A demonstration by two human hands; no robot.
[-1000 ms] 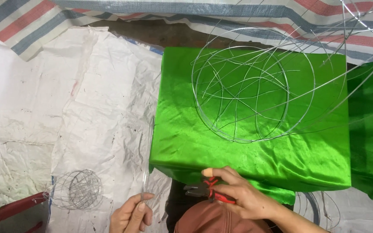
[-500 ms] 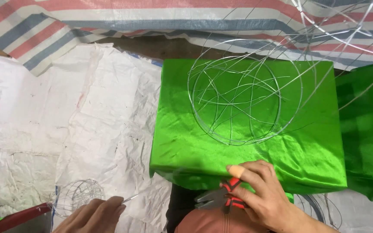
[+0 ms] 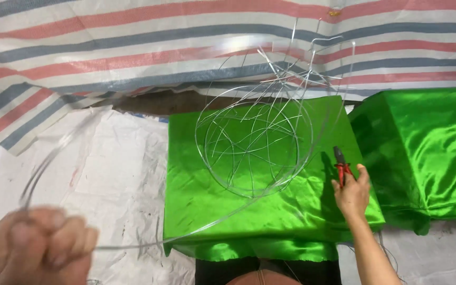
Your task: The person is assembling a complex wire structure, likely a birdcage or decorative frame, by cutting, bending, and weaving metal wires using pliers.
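My right hand (image 3: 350, 192) grips the red-handled steel pliers (image 3: 341, 168), nose up, over the shiny green satin-covered block (image 3: 222, 211). My blurred left hand (image 3: 32, 245) is fisted around a long thin silvery wire (image 3: 186, 236) running to the round wire frame (image 3: 254, 140) lying on that block. White woven sheeting (image 3: 106, 174) lies beside it.
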